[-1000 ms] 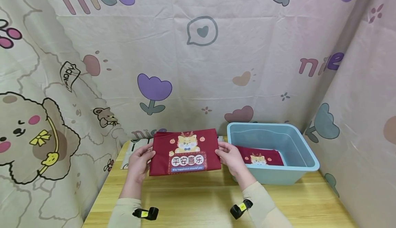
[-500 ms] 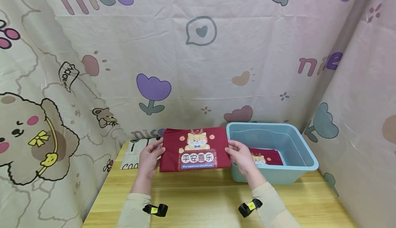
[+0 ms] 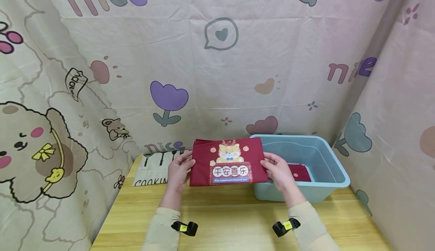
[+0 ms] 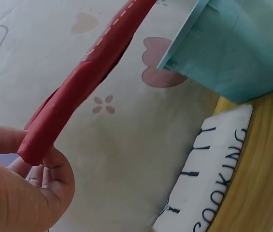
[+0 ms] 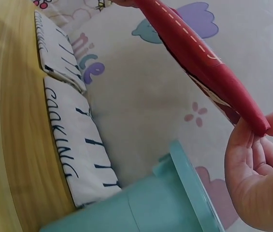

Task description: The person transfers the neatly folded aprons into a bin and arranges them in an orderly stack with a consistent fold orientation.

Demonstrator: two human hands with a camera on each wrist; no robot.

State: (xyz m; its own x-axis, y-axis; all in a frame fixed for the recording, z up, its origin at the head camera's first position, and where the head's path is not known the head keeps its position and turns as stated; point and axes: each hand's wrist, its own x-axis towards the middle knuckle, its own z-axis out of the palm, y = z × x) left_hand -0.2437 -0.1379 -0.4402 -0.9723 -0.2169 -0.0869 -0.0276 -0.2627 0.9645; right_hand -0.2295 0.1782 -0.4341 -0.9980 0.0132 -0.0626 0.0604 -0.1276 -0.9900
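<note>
A folded red cloth (image 3: pixel 228 162) with a cartoon animal and Chinese characters hangs flat in the air above the table, its printed face toward me. My left hand (image 3: pixel 178 171) pinches its left edge between thumb and fingers. At the opposite edge my right hand (image 3: pixel 278 172) pinches it the same way, in front of the blue bin (image 3: pixel 302 185). Inside that bin lies another folded red cloth (image 3: pixel 300 173), partly hidden by the right hand and the held one. The left wrist view shows the held cloth's layered edge between the left thumb and fingers.
Two folded white cloths (image 5: pixel 85 145) printed "COOKING" lie end to end along the table's back, one next to the bin. The wooden table (image 3: pixel 217 217) runs toward me. A patterned curtain (image 3: pixel 217 73) closes off the back and both sides.
Both hands have carried the red cloth to the right and slightly up, toward the bin. More of the white cloth at the left shows, and less of the red cloth in the bin.
</note>
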